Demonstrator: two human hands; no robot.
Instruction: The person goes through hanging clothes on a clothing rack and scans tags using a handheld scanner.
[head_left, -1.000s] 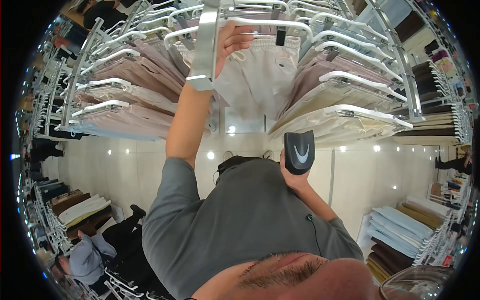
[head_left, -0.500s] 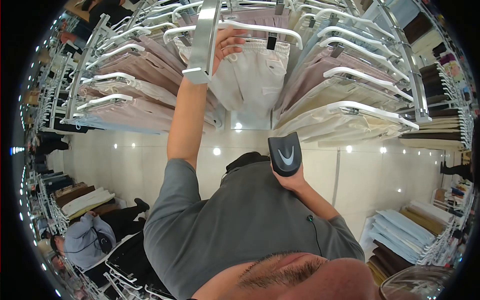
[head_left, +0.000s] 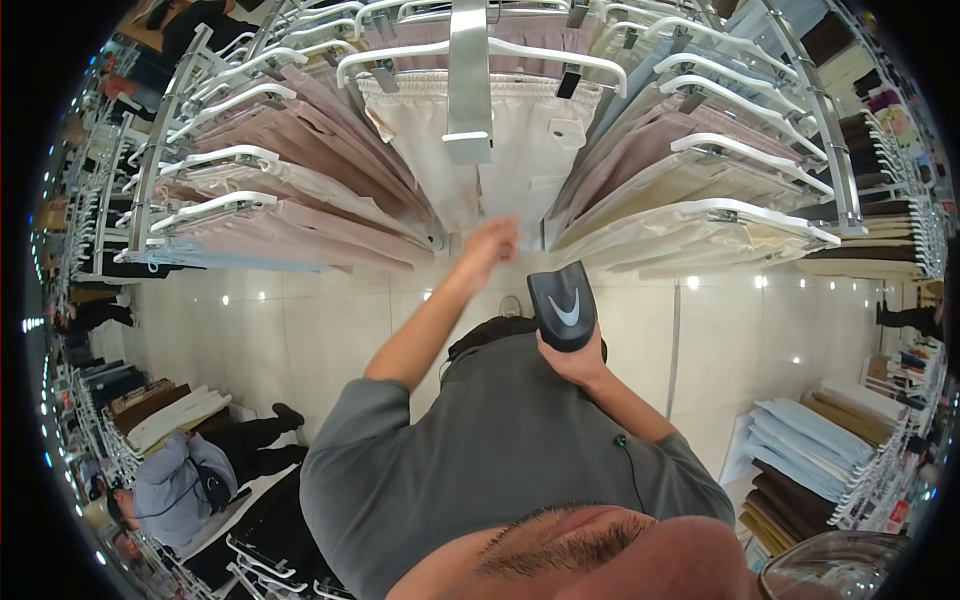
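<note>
My left hand (head_left: 492, 246) is blurred by motion in front of the lower part of some white trousers (head_left: 420, 115). Its fingers are smeared, so I cannot tell whether they are open or closed. The trousers hang by clips from a white hanger (head_left: 520, 50) on a metal display arm (head_left: 469, 90) that juts toward me. Close to my chest, my right hand (head_left: 578, 358) is closed around a black handheld scanner (head_left: 562, 308) with a pale curved mark on top.
Pink and cream trousers (head_left: 300, 170) hang on the left, with more cream trousers (head_left: 690, 235) on the right. Folded light-blue garments (head_left: 800, 450) are stacked at lower right. A person in a grey-blue top (head_left: 185, 485) is at lower left. Pale floor tiles (head_left: 340, 320) lie below.
My left hand has left the hanger and come down toward me. The white trousers now hang squarely behind the metal arm. My right hand keeps hold of the scanner.
</note>
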